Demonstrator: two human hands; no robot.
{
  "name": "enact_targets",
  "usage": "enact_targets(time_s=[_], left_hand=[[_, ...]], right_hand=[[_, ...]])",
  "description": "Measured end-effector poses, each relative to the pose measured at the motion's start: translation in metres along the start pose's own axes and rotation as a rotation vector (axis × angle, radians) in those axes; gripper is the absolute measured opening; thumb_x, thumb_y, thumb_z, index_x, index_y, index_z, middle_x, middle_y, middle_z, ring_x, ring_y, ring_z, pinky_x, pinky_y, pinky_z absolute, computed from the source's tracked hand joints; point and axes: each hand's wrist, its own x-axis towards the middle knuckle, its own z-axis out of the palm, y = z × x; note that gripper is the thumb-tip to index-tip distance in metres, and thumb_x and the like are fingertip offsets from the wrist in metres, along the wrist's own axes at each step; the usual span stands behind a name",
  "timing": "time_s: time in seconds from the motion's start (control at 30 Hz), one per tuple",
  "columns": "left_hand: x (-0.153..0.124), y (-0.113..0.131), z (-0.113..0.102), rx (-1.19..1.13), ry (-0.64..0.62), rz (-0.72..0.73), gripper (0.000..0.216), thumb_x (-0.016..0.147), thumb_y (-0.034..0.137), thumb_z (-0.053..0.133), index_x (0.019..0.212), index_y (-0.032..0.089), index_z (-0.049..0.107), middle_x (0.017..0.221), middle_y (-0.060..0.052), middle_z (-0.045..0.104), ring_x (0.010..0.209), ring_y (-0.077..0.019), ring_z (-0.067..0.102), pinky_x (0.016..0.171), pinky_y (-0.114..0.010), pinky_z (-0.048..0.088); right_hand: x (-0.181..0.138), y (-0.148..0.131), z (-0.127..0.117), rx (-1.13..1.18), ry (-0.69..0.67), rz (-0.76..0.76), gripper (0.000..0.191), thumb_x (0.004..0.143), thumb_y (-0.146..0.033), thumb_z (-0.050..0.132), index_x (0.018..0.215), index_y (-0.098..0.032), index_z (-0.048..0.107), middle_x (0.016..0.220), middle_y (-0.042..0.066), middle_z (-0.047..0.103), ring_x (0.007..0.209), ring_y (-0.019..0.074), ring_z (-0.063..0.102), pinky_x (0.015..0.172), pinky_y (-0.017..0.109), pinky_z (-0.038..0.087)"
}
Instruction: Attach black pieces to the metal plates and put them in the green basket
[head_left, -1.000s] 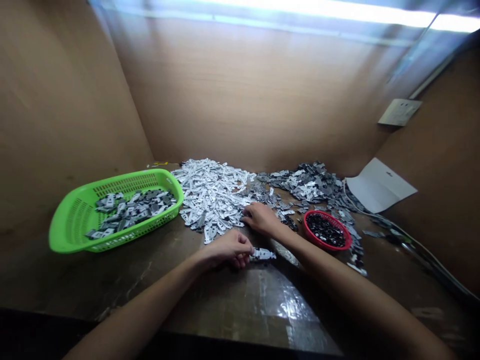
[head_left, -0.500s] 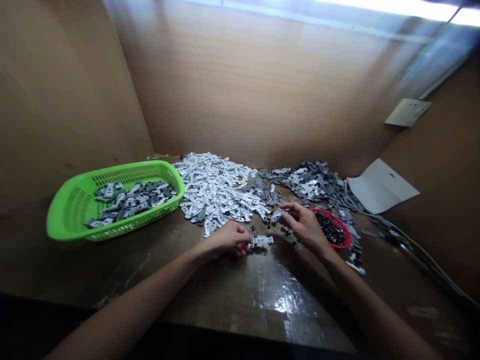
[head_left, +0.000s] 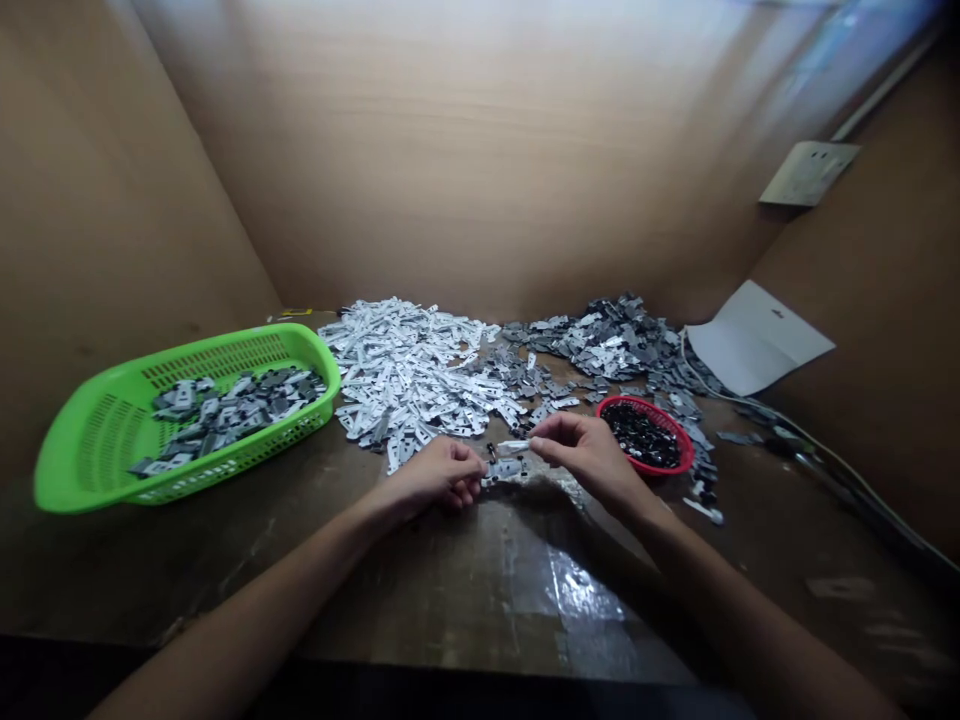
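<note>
Low over the table's middle, my left hand (head_left: 446, 474) pinches one end of a silvery toy car chassis (head_left: 504, 469) with small black wheels at its edges. The fingertips hide that end. To its right, my right hand (head_left: 589, 455) is closed on a slim pale plate (head_left: 514, 446) between thumb and fingers. This plate hangs just above the chassis; whether the two touch I cannot tell. Beyond my hands spreads a heap of whitish flat plates (head_left: 420, 375). Next to my right hand stands a red basket (head_left: 686, 452) of small black wheel parts (head_left: 641, 432).
On the left, a green plastic basket (head_left: 82, 440) holds several grey and silver pieces (head_left: 240, 405). A darker heap of metal plates (head_left: 615, 340) lies at the back right, near a white card (head_left: 757, 340) and a cable (head_left: 840, 475). Wooden panels (head_left: 450, 180) enclose the table (head_left: 420, 590).
My right hand has moved left with a pale plate, toward the chassis. My left hand keeps its pinch on the chassis. The whole view has shifted slightly.
</note>
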Motion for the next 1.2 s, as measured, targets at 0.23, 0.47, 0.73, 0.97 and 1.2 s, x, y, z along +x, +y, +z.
enact_targets(time_s=[0.23,0.47,0.73,0.97,1.2], left_hand=[[0.0,0.0,0.0,-0.008,0.0,0.002,0.026,0.069,0.034,0.059,0.079,0.011,0.058,0.062,-0.003,0.057,0.048,-0.0075,0.052,0.041,-0.014,0.037],[-0.001,0.0,0.0,-0.008,-0.025,0.025,0.024,0.07,0.031,0.058,0.08,0.01,0.059,0.062,-0.004,0.058,0.048,-0.0079,0.052,0.041,-0.014,0.038],[0.0,-0.001,-0.002,-0.045,-0.022,0.031,0.024,0.071,0.032,0.059,0.078,0.01,0.058,0.062,-0.003,0.057,0.048,-0.0068,0.052,0.041,-0.013,0.036],[0.002,-0.003,-0.007,-0.111,-0.03,0.027,0.025,0.07,0.033,0.062,0.078,0.01,0.057,0.063,-0.002,0.056,0.047,-0.005,0.049,0.041,-0.012,0.034],[0.001,-0.001,-0.007,-0.117,-0.01,0.05,0.024,0.071,0.032,0.062,0.077,0.01,0.056,0.063,-0.002,0.056,0.048,-0.0049,0.049,0.042,-0.013,0.034]], right_hand=[[0.004,0.011,0.011,0.075,-0.068,0.127,0.028,0.067,-0.034,0.062,0.08,-0.01,0.057,0.07,0.002,0.054,0.057,0.0034,0.044,0.052,0.014,0.034],[0.004,0.017,0.016,0.129,-0.08,0.173,0.027,0.066,-0.032,0.062,0.081,-0.01,0.055,0.071,0.003,0.055,0.056,0.0049,0.046,0.053,0.016,0.037],[0.005,0.022,0.02,0.295,-0.094,0.23,0.037,0.064,-0.037,0.067,0.087,-0.011,0.054,0.068,0.001,0.051,0.053,0.0031,0.043,0.05,0.015,0.033],[0.004,0.024,0.019,0.267,-0.06,0.212,0.043,0.063,-0.044,0.069,0.086,-0.009,0.056,0.068,0.002,0.051,0.052,0.002,0.041,0.048,0.014,0.03],[0.004,0.024,0.019,0.182,0.028,0.196,0.043,0.064,-0.046,0.067,0.087,-0.01,0.062,0.075,0.004,0.056,0.058,0.0022,0.043,0.05,0.012,0.031]])
